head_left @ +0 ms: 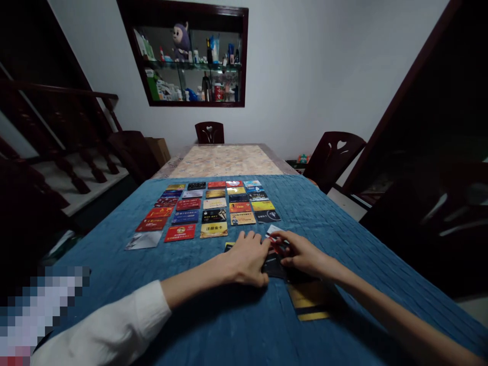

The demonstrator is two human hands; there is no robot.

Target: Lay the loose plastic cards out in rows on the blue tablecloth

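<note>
Rows of bank- and membership-style cards lie face up on a blue cloth, among them a gold card [214, 230], a red card [180, 233] and a silver-grey card [144, 240]. My left hand [246, 258] rests palm down just in front of them, its thumb apart; a yellow-edged card [229, 246] shows partly from under it. To its right, my right hand [303, 254] has its fingers pinched on a white and red card [275, 231]. Dark cards [273, 265] lie between the hands, partly hidden. Below my right wrist is a gold card with a dark stripe [309, 301].
The blue cloth [198, 315] covers the near part of a table with a patterned top [229, 158]. Dark wooden chairs [335, 155] stand around it. Behind is a wall cabinet [198, 103], with a stair railing [72, 91] at left.
</note>
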